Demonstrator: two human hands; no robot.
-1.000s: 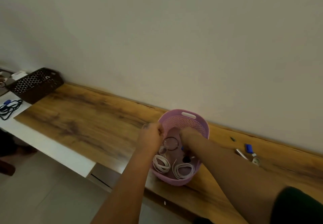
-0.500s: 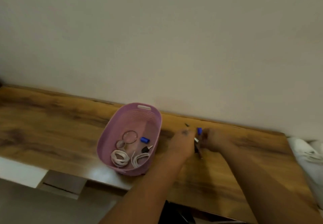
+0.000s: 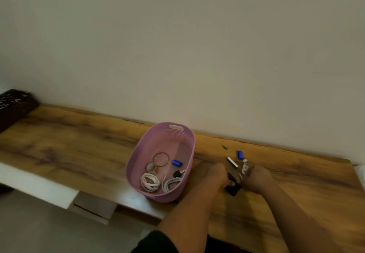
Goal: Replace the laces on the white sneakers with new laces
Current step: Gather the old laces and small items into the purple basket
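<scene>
On the wood-grain counter (image 3: 79, 144), near its front edge, stands the oval pink plastic basket (image 3: 138, 165) with two coiled white laces (image 3: 150, 181) lying in its near end. Just right of it, the left hand (image 3: 214, 175) and the right hand (image 3: 256, 178) curl on a small black object (image 3: 233, 187); what it is I cannot tell. No sneakers are plainly in view. Best set the oddments aside, then lift one coil out whole so it does not tangle.

A: Views?
B: One, head-worn, wide-angle. Looks forward and down across the table (image 3: 79, 144) at the wall (image 3: 177, 45).
A: Range?
B: Arm's reach; basket (image 3: 138, 165) near centre.
</scene>
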